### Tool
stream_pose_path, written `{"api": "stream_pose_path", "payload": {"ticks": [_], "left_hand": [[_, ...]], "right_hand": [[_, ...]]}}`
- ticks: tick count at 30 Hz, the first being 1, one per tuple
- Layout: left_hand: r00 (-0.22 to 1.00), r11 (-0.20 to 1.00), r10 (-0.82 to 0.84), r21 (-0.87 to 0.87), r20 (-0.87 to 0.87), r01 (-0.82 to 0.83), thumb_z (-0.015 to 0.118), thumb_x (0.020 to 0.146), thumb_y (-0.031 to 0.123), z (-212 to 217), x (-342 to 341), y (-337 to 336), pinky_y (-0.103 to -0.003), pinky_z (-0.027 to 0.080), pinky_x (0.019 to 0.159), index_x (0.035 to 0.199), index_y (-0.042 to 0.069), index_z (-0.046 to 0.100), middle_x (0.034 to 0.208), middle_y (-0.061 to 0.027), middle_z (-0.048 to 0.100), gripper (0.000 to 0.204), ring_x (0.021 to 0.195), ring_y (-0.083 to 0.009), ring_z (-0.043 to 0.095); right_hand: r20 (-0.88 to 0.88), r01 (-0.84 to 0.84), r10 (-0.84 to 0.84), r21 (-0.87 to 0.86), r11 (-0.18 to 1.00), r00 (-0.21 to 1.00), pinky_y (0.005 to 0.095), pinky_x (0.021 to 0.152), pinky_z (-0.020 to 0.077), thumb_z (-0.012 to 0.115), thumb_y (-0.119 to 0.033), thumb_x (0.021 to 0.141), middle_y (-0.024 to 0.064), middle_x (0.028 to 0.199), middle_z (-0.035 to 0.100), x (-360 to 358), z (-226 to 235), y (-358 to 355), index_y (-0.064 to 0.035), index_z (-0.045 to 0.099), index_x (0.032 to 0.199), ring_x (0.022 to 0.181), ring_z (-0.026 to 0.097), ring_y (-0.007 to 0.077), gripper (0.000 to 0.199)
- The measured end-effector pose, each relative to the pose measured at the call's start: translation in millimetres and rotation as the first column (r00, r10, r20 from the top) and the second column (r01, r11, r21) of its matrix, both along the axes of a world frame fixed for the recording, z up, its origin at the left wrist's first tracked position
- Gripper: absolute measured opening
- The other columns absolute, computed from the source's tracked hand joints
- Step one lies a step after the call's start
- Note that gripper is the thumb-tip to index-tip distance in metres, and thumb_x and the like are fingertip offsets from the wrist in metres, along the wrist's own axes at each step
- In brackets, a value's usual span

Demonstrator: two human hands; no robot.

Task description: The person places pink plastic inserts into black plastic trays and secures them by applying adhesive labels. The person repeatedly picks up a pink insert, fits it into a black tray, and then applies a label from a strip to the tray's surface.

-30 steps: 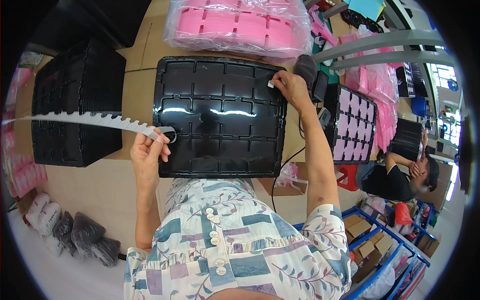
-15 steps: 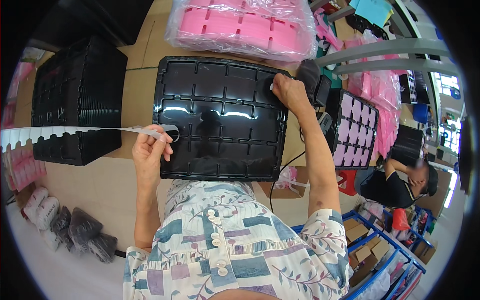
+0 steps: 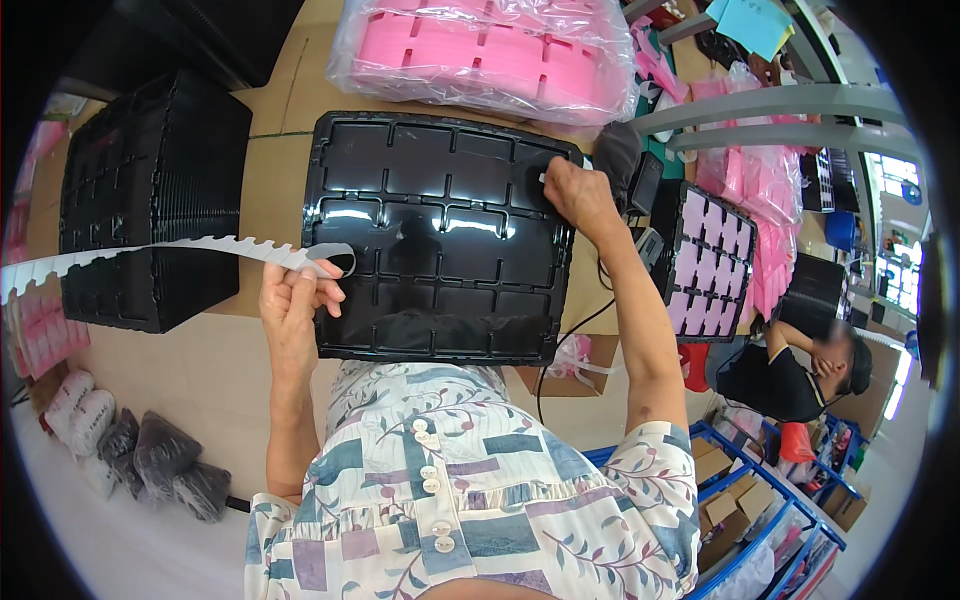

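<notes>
In front of me lies a black plastic tray (image 3: 410, 275) divided into rows of shallow compartments. My left hand (image 3: 290, 305) is closed at the tray's left edge, pinching a long white strip (image 3: 185, 250) with a notched edge. The strip runs off to the left, and its end curls over the tray. At the far right corner compartment, the closed fingers of my right hand (image 3: 585, 200) pinch a small white piece (image 3: 543, 178), mostly hidden by the fingertips. I cannot tell whether this piece touches the tray.
A tall stack of black trays (image 3: 150, 200) stands on the left. Pink slotted foam in clear plastic (image 3: 480, 60) lies beyond the tray. To the right are a tray with pink pads (image 3: 708, 260), a grey metal frame (image 3: 760, 100), a black cable (image 3: 560, 350) and a seated person (image 3: 785, 370).
The white strip now arches higher on its way to my left hand, which has shifted slightly left. My right hand stays at the same corner compartment, with its wrist a little lower.
</notes>
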State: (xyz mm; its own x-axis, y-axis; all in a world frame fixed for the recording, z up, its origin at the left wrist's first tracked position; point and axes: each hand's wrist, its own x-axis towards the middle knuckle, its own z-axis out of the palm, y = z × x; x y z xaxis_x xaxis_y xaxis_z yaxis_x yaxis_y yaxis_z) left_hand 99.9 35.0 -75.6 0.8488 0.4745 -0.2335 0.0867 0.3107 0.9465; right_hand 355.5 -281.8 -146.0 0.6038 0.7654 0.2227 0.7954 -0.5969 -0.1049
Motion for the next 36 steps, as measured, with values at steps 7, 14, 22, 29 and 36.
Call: {"api": "stream_pose_path", "payload": {"ticks": [7, 14, 22, 29, 36], "left_hand": [[0.993, 0.993, -0.118, -0.005, 0.028, 0.118, 0.046, 0.102, 0.005, -5.4, -0.8, 0.4, -0.022, 0.049, 0.055, 0.112, 0.004, 0.05, 0.095, -0.0152, 0.067, 0.011, 0.07, -0.0118, 0.062], [0.997, 0.996, -0.074, 0.048, 0.005, 0.074, 0.048, 0.1, 0.003, 0.5, 1.6, -5.9, -0.021, 0.048, 0.053, 0.112, 0.001, 0.053, 0.096, -0.0151, 0.068, 0.014, 0.066, -0.0101, 0.06], [0.994, 0.988, -0.059, 0.14, -0.093, 0.072, 0.058, 0.093, 0.0, 12.4, -9.8, 4.2, -0.019, 0.041, 0.048, 0.114, -0.002, 0.061, 0.091, -0.0083, 0.067, 0.021, 0.058, -0.005, 0.055], [0.992, 0.992, -0.088, 0.08, -0.093, 0.096, 0.059, 0.093, 0.0, 18.3, -1.8, -6.5, -0.018, 0.039, 0.046, 0.107, -0.002, 0.063, 0.072, -0.0046, 0.062, 0.015, 0.053, -0.0052, 0.052], [0.983, 0.983, -0.181, 0.019, -0.026, 0.182, 0.059, 0.093, 0.0, 15.9, -5.5, 1.2, -0.018, 0.042, 0.046, 0.109, -0.002, 0.056, 0.081, -0.0061, 0.063, 0.016, 0.056, -0.0064, 0.056]], "right_hand": [[0.075, 0.131, -0.127, -0.051, 0.99, 0.989, 0.04, 0.052, 0.0499, 0.063, -0.012, 0.084, 0.0118, 0.069, 0.064, -1.3, -1.4, 12.8, -0.006, 0.051, 0.081, 0.061, 0.065, 0.028, 0.014], [-0.143, 0.019, 0.032, 0.339, 0.941, 0.989, 0.0331, 0.048, 0.0454, 0.061, -0.011, 0.09, 0.0047, 0.065, 0.056, -16.0, 0.3, -5.1, -0.0085, 0.056, 0.089, 0.055, 0.06, 0.0204, 0.006], [-0.755, 0.885, 0.591, 0.444, 0.141, 0.285, 0.015, 0.041, 0.0241, 0.055, -0.011, 0.097, 0.007, 0.086, 0.059, -68.9, 24.8, -26.5, -0.0081, 0.057, 0.09, 0.051, 0.033, -0.0008, 0.008], [-0.756, 0.764, 0.633, 0.306, 0.568, -0.167, 0.0165, 0.039, 0.028, 0.055, -0.017, 0.1, -0.0017, 0.073, 0.045, -144.3, 42.7, 79.2, -0.0046, 0.057, 0.102, 0.05, 0.03, 0.0007, 0.013], [-0.73, 0.678, 0.658, 0.39, 0.623, -0.185, 0.0185, 0.039, 0.0356, 0.048, -0.029, 0.105, 0.0018, 0.077, 0.05, -168.6, 43.1, 134.1, -0.005, 0.051, 0.086, 0.05, 0.038, 0.0041, 0.03]]}}
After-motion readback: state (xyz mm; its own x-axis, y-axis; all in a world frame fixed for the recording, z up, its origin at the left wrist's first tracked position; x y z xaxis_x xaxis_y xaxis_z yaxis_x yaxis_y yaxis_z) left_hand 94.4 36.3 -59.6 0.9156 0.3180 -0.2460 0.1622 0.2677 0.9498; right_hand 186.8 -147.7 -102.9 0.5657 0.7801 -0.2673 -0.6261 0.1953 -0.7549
